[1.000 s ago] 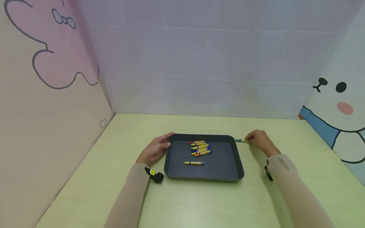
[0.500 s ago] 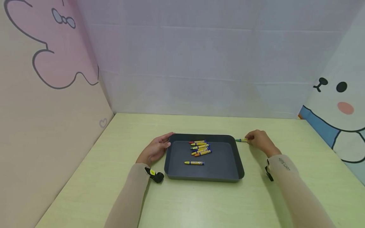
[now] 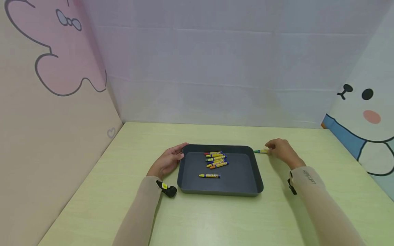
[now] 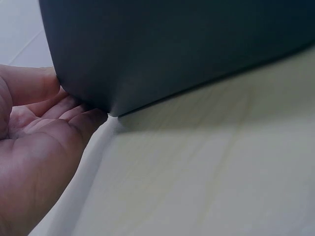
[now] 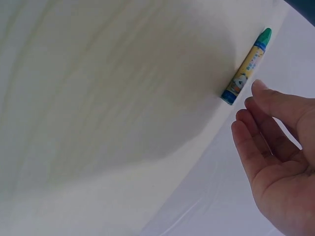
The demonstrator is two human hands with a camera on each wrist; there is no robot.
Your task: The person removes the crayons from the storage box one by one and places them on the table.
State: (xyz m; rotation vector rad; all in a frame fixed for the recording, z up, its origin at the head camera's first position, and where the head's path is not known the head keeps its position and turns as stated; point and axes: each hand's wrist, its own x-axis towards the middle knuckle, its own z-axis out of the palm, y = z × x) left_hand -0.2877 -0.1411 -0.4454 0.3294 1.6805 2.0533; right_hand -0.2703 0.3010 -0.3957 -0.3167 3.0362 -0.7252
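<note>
My left hand [image 3: 167, 162] rests against the left side of a dark grey rectangular tray [image 3: 238, 177], its fingers relaxed. In the left wrist view, the fingertips touch the corner of the tray wall [image 4: 147, 54]. Just beyond the tray's right wall, a green crayon [image 3: 261, 151] with a yellow wrapper lies on the table. Close over its blue end is my right hand [image 3: 281, 152]. The right wrist view shows a gap between the loosely bent fingers and the crayon [image 5: 246, 69], with nothing held.
Inside the tray, several crayons [image 3: 219, 165] lie grouped toward the back, and a single yellow crayon [image 3: 210, 176] sits nearer the front. The pale wooden table [image 3: 215, 222] extends around the tray. A white back wall [image 3: 197, 78] and decorated side panels enclose it.
My right fingers have let go of the green crayon and lifted slightly from it. The crayon stays on the table. My left hand and the tray have not moved.
</note>
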